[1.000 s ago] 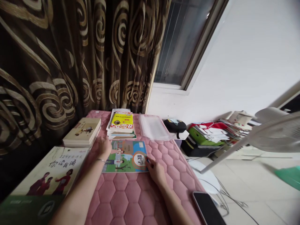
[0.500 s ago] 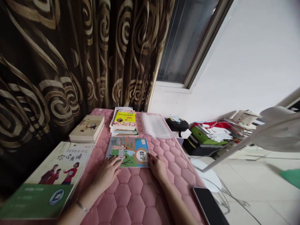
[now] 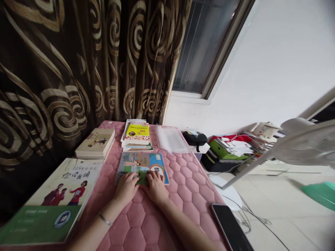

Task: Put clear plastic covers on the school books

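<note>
A maths textbook [image 3: 154, 160] with a blue, green and grey cover lies on the pink quilted surface [image 3: 141, 223]. My left hand [image 3: 127, 186] rests on its near edge, left of the middle, fingers lying on the cover. Close beside it, my right hand [image 3: 156, 186] lies on the same edge with its fingers over the cover, partly hiding the title. The two hands almost meet at the thumbs. Both look flat, with nothing held in them.
Left are a large green and cream book [image 3: 52, 202] and a stack of beige books [image 3: 95, 141]. Behind the textbook are a book pile [image 3: 137, 134] and clear plastic covers [image 3: 171, 139]. A phone [image 3: 231, 226] lies front right; a white fan [image 3: 309, 143] stands beyond.
My right hand has moved left from the textbook's right edge onto its near middle. My left hand has shifted slightly right, so the hands are now close together.
</note>
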### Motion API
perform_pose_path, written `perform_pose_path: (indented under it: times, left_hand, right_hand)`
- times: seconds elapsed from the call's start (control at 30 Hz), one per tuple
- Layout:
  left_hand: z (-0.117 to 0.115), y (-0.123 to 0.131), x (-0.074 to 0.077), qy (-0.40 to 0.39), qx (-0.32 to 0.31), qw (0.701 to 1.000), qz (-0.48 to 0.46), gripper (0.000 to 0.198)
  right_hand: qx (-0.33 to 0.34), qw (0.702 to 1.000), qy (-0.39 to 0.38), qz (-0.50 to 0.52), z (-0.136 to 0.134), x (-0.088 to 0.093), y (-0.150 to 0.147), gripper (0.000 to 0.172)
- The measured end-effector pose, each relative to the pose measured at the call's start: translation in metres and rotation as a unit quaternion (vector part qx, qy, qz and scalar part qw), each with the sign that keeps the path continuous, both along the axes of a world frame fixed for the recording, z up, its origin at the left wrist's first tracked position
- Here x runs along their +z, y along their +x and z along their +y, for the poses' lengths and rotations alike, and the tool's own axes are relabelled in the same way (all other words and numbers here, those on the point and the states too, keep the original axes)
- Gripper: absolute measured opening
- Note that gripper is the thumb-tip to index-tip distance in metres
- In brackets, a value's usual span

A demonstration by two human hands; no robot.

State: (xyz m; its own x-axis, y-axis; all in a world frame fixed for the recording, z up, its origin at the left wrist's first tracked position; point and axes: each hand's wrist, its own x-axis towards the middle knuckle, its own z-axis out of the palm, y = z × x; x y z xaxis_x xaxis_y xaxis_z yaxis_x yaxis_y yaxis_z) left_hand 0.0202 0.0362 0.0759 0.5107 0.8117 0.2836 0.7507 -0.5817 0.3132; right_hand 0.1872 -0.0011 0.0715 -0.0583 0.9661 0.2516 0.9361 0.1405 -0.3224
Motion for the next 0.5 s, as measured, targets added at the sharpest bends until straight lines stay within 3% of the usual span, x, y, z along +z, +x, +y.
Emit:
perform_pose_path:
  times: [0.1,0.23,0.37,0.5]
  left_hand:
    - [0.000,-0.007,0.001,0.007,-0.001,1.000,0.004,0.024]
    - [0.002,-0.034,-0.001,0.027,0.025,0.999,0.011,0.021]
    - [0.005,-0.066,-0.011,0.044,0.068,0.997,-0.005,0.022]
    - [0.004,-0.078,-0.020,0.034,0.115,0.993,-0.023,0.030]
  right_hand:
    - [0.001,1.000,0.002,0.016,0.001,-0.002,0.007,0.027]
    - [-0.005,0.999,-0.001,0.036,-0.010,-0.002,0.039,0.021]
    - [-0.036,0.998,-0.018,0.043,-0.023,0.000,0.076,0.020]
    - [-0.051,0.997,-0.024,0.051,-0.028,-0.004,0.095,0.024]
